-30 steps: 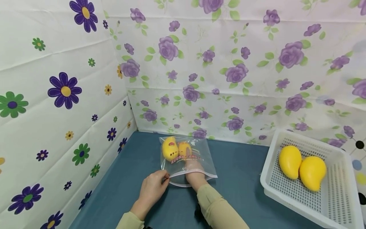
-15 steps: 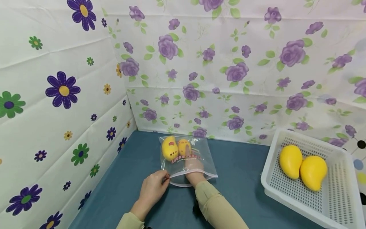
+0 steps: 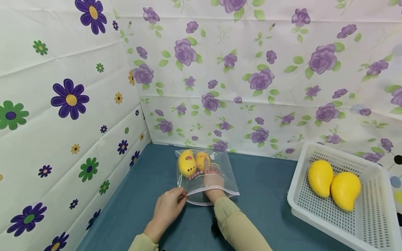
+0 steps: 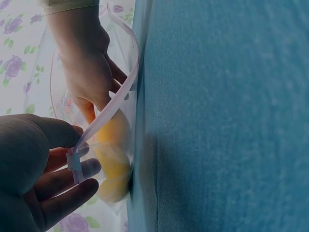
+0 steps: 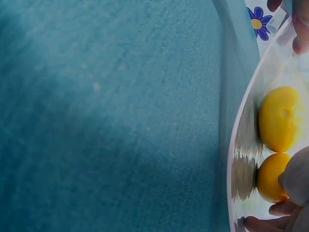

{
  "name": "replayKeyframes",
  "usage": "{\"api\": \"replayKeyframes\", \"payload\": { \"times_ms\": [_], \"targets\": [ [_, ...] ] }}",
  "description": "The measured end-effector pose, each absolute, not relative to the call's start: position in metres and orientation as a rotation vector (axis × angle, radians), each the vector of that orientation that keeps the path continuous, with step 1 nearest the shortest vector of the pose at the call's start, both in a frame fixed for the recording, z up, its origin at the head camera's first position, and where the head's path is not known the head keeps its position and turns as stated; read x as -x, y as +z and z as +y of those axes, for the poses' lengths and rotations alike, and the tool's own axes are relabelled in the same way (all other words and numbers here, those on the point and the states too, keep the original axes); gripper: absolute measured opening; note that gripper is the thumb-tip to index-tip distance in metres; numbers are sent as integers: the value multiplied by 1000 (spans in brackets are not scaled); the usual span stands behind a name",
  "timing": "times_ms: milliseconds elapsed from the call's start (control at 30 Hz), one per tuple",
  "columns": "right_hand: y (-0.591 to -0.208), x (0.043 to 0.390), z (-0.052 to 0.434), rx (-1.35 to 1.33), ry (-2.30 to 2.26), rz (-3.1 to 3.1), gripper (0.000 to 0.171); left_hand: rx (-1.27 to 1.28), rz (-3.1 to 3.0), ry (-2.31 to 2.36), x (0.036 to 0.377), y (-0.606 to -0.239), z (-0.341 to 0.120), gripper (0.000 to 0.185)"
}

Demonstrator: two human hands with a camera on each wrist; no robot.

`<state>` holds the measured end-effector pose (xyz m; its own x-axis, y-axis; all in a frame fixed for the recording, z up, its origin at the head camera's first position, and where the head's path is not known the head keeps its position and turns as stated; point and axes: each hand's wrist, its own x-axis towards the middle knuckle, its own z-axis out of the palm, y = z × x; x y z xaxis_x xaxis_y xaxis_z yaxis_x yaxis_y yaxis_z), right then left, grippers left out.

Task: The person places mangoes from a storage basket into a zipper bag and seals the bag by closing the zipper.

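Observation:
A clear zip bag (image 3: 227, 176) with pink lettering lies on the table, its mouth facing me. Inside are two yellow fruits: a mango (image 3: 186, 164) at the left and a slightly more orange one (image 3: 201, 160) beside it. My left hand (image 3: 169, 205) pinches the left corner of the bag's mouth, at the slider (image 4: 73, 161). My right hand (image 3: 213, 179) is inside the bag up to the wrist. In the left wrist view its fingers are spread and loosely extended, and a fingertip touches the nearer fruit (image 5: 273, 177).
At the right stands a white perforated basket (image 3: 373, 181) holding two yellow mangoes (image 3: 320, 178). Flowered sheets (image 3: 238, 115) close off the back and left sides of the blue-green tabletop (image 3: 267, 195). A small black object (image 3: 215, 226) shows beside the right sleeve.
My right fingers have eased off the nearer fruit inside the bag, so more of it shows. My left hand keeps its pinch on the bag's corner.

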<state>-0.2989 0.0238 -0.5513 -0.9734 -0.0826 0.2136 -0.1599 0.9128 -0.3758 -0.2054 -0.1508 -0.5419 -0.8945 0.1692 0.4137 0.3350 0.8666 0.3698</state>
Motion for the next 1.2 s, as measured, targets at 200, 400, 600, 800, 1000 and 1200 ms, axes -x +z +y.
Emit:
{"api": "replayKeyframes", "payload": {
  "times_ms": [200,400,600,800,1000,1200],
  "targets": [
    [-554,298,25,-202,621,-2922,56,375,-2663,-624,204,-541,-150,18],
    [-561,286,25,-273,665,-2983,63,382,-2641,-629,203,-542,-151,19],
    [-557,262,28,-379,632,-2935,61,384,-2626,-641,204,-542,-152,19],
    [-538,239,38,-418,605,-3021,61,384,-2622,-641,205,-542,-153,17],
    [-525,224,52,-465,641,-3165,63,394,-2632,-631,205,-542,-154,15],
    [-519,215,72,-668,638,-3194,53,382,-2627,-656,206,-542,-153,20]
  ]
}}
